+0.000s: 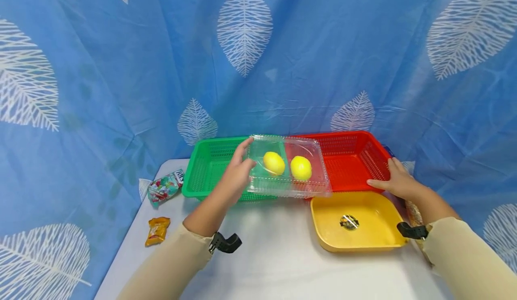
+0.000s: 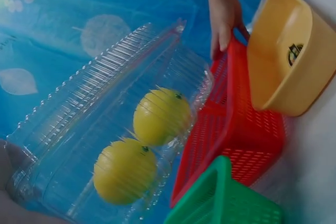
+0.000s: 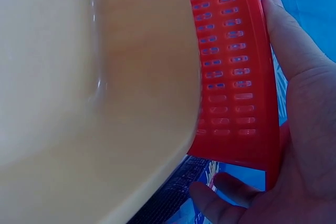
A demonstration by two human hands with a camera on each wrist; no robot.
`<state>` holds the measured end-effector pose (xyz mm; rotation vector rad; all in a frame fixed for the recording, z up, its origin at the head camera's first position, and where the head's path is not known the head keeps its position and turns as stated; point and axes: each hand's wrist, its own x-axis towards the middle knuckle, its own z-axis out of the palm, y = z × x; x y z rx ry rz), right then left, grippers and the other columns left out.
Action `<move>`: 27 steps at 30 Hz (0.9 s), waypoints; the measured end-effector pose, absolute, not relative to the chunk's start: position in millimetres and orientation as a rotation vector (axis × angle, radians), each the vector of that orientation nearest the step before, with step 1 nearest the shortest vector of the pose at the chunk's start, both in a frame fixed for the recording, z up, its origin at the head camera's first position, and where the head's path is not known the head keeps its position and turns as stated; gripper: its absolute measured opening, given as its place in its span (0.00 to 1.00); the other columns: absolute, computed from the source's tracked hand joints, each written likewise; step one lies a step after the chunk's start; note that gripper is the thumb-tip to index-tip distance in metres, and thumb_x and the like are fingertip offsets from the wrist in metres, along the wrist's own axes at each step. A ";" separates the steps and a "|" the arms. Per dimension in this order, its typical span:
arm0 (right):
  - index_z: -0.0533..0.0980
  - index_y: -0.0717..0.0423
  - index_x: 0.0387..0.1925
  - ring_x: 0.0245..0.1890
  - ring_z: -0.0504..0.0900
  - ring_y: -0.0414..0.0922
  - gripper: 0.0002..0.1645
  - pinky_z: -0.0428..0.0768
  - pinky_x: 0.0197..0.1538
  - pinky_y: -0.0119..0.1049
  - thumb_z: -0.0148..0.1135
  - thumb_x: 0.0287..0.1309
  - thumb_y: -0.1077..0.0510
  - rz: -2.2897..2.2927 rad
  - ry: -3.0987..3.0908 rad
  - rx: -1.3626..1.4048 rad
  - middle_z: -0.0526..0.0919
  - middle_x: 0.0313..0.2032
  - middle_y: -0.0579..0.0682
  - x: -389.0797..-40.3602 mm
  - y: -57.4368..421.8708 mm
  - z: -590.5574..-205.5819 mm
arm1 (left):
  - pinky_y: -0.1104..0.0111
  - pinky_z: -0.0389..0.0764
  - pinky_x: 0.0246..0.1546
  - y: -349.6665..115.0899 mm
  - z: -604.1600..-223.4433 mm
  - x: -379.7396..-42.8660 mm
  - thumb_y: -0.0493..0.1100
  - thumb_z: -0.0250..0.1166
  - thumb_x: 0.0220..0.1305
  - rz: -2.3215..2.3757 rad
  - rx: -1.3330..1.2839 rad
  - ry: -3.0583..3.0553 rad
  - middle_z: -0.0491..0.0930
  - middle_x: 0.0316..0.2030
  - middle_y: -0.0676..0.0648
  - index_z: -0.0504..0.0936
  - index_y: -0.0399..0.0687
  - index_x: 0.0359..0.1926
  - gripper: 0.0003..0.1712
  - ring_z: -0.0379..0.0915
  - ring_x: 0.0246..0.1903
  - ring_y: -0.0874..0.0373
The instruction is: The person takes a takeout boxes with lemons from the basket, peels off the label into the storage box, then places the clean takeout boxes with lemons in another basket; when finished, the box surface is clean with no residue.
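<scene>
My left hand (image 1: 239, 169) grips the left end of a clear plastic clamshell box (image 1: 288, 187), raised over the green basket (image 1: 212, 156) and the red basket (image 1: 347, 167). Two lemons (image 1: 273, 163) lie in it, side by side. In the left wrist view, the box (image 2: 68, 124) is tilted and the lemons (image 2: 125, 171) show through its plastic. At the red basket's right end, my right hand (image 1: 400, 181) holds the corner, thumb along the rim (image 3: 265, 51) and fingers spread around the outside.
A yellow tub (image 1: 355, 223) stands before the red basket. A colourful snack packet (image 1: 165, 187) and a small orange packet (image 1: 157, 231) lie at the left. Another package (image 1: 414, 214) is partly hidden under the right arm. A blue leaf-patterned cloth (image 1: 242, 89) hangs behind the baskets.
</scene>
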<state>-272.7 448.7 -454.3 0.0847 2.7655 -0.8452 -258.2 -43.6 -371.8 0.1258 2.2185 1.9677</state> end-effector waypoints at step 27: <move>0.22 0.73 0.76 0.73 0.38 0.83 0.82 0.60 0.65 0.80 0.67 0.59 0.28 -0.853 2.771 0.074 0.22 0.76 0.78 -272.1 445.8 -455.6 | 0.63 0.85 0.38 92.3 -405.9 -318.8 0.41 0.60 0.68 1.889 0.122 2.548 0.45 0.84 0.48 0.64 0.73 0.79 0.41 0.54 0.79 0.41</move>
